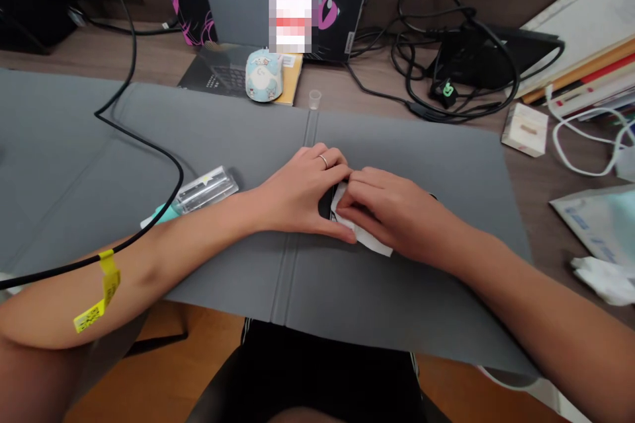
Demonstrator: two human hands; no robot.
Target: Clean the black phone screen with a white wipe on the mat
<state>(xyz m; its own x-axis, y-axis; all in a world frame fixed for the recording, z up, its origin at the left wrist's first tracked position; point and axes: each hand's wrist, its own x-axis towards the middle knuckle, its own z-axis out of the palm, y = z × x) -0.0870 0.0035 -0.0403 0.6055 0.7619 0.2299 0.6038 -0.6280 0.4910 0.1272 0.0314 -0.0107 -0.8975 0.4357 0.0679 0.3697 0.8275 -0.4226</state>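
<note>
My left hand (310,188), with a ring on one finger, rests on the grey desk mat (223,277). Its thumb and fingers are at the edges of a dark flat object (325,203), like a phone, mostly hidden beneath both hands. My right hand (391,208) is closed on a white wipe (370,239), pressing it against the dark object's surface. The wipe's lower end sticks out toward me. Left of my left forearm lies a clear plastic case (208,190) with a teal part beside it.
A laptop (238,13) stands at the back with a pale blue mouse (264,76) in front. A small clear cup (314,100) sits near the mat's back edge. Black cables (421,109), a small box (524,129) and a packet (600,218) are rightward. A black cable (153,139) crosses my left arm.
</note>
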